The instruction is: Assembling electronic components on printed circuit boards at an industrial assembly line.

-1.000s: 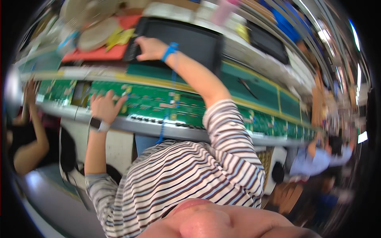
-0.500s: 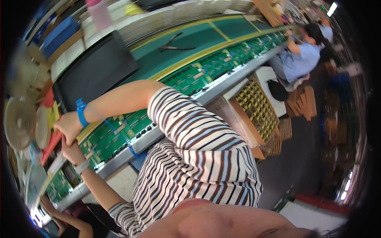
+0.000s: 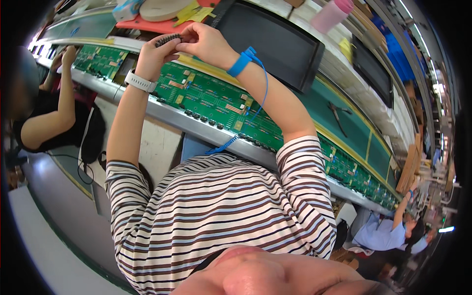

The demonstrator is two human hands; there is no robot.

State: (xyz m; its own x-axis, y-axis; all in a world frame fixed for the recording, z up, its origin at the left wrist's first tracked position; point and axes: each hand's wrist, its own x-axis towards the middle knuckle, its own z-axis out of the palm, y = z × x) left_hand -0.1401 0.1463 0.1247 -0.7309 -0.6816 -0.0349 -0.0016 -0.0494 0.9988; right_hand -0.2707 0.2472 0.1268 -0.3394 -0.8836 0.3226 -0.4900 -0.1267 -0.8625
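L hand (image 3: 153,55) has a black strip-like part (image 3: 168,40) pinched btwn thumb + fingers. R hand (image 3: 205,45) is right up against it, thumb + fingertips meeting at the strip's right end, but can't tell if they're actually gripping it or just touching. So the strip is up in the hands, over the far side of the line toward the left, not seated on anything afaict.

Progress-wise, imo: the green circuit boards (image 3: 211,96) under the arms already carry lots of small components, plus a row of round black parts (image 3: 204,118) along the near edge. Whatever's on the strip isn't on a board yet, so that bit's left to do. Can't tell how many spots are unfilled, too small tbh.

Wrists: pale watch band (image 3: 140,81) on L, blue strap (image 3: 241,64) on R w/ a thin cord.

Further out: metal rail (image 3: 167,113) on the near side of the boards. Far side has a black tray (image 3: 270,46), green mat (image 3: 319,105) to the right w/ hand cutters (image 3: 337,114) lying on it, nobody holding them. Co-worker (image 3: 46,118) at far left, blue-shirted person (image 3: 378,233) off to the right.
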